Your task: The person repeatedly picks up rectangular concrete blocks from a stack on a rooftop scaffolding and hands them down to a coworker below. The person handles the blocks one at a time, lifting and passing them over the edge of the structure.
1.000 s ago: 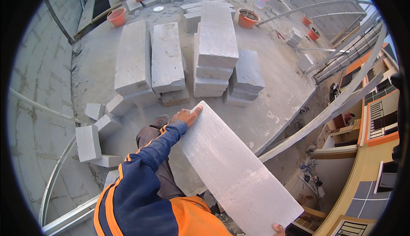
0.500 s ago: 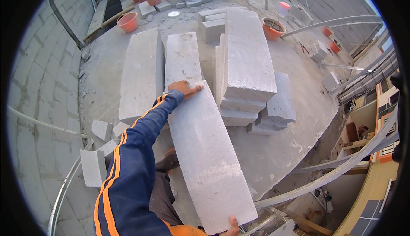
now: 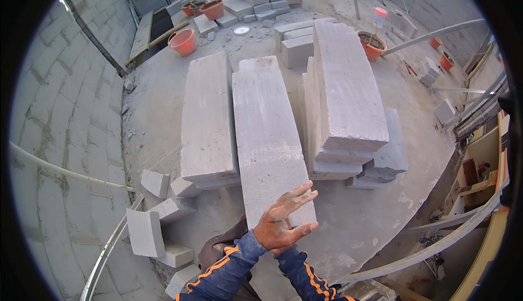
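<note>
A long light-grey concrete block (image 3: 272, 137) lies lengthwise in front of me, between two stacks, on top of another block whose far end shows beyond it. Over its near end is my left hand (image 3: 280, 222), fingers and thumb spread apart; whether it touches the block I cannot tell. My right hand is almost wholly hidden behind the left one; only its wrist and navy, orange-striped sleeve (image 3: 308, 276) show, close to the block's near end. Similar blocks stand to the left (image 3: 207, 116) and, stacked higher, to the right (image 3: 348, 83).
Broken block pieces (image 3: 146, 231) lie at the lower left beside a grey block wall (image 3: 71, 137). Orange buckets (image 3: 183, 43) and more blocks stand farther off. At the right, the concrete floor ends at an edge, with curved pale rails (image 3: 425, 257) and a lower level beyond.
The long block has swung from a slant into line with the stacks and moved away from me. My left hand has come back from its far end to its near end.
</note>
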Tool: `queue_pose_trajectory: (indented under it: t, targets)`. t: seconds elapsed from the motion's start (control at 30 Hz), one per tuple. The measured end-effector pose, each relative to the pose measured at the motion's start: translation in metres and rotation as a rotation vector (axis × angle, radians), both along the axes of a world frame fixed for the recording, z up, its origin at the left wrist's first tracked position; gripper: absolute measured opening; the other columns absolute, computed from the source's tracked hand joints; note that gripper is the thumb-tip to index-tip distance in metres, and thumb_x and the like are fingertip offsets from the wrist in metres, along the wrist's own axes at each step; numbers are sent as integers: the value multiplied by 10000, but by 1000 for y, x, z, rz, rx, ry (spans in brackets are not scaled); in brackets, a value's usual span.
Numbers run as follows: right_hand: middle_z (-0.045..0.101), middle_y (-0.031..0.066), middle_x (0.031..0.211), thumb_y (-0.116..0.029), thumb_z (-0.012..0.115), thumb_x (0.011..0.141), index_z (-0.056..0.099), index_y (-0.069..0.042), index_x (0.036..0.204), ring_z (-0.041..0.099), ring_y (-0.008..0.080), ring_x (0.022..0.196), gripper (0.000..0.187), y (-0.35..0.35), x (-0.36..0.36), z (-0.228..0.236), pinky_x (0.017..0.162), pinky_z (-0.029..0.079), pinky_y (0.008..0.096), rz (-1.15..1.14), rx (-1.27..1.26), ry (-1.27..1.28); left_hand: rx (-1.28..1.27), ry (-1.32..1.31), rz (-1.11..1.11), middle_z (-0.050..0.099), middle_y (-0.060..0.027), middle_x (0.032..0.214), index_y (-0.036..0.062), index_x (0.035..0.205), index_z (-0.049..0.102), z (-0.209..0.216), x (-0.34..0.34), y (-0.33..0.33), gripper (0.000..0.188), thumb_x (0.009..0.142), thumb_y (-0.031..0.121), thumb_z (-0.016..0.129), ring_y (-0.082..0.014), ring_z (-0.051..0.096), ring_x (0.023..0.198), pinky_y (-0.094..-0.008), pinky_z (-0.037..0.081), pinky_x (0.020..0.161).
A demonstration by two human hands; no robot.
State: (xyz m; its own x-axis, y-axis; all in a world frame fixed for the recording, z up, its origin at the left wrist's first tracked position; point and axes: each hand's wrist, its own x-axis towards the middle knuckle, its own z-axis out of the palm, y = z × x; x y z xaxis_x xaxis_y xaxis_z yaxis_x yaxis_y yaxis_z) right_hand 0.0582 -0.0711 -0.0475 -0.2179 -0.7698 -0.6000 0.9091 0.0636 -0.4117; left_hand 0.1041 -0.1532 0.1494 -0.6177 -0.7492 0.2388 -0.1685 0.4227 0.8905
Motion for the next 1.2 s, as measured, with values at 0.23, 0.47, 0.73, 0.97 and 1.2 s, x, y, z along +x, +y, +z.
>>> queue_pose_trajectory:
  t: [0.23,0.47,0.73,0.97,1.2]
  targets:
    - [598,91,1263,-391,558,951,500,-32,1318,555,257,1182,517,-71,4,-31,1020,413,422,146,46,122,-59,-13,187,512,-201,1406,66,1312,593,-19,12,-24,641,760,312,807,-383,444,1338,-562,282,1117]
    - [612,93,1246,-396,547,957,509,-29,1307,569,254,1166,508,-128,-5,-46,998,429,412,332,26,249,-92,-45,198,539,-190,1381,18,1272,615,-9,5,-26,625,764,321,815,-405,291,1418,-486,341,1107]
    - [628,95,1227,-402,534,964,520,-26,1294,586,250,1147,500,-138,-27,-37,974,447,401,622,16,414,-186,-53,216,618,-193,1282,12,1248,629,-29,-20,-10,569,778,288,793,-303,593,1195,-386,454,1013]
    - [595,152,1304,-396,500,995,458,5,1392,628,216,1101,565,12,-94,-39,875,502,275,821,109,393,215,-4,259,670,-162,1162,-54,1209,627,-76,-21,4,459,877,248,721,-212,661,1030,-320,509,913]
    - [689,146,1017,-154,501,859,156,7,1524,713,315,929,766,332,-169,-86,674,571,377,444,388,556,54,-305,-67,719,-168,991,-69,1108,675,-137,-66,51,371,877,219,713,-199,699,877,-295,539,831]
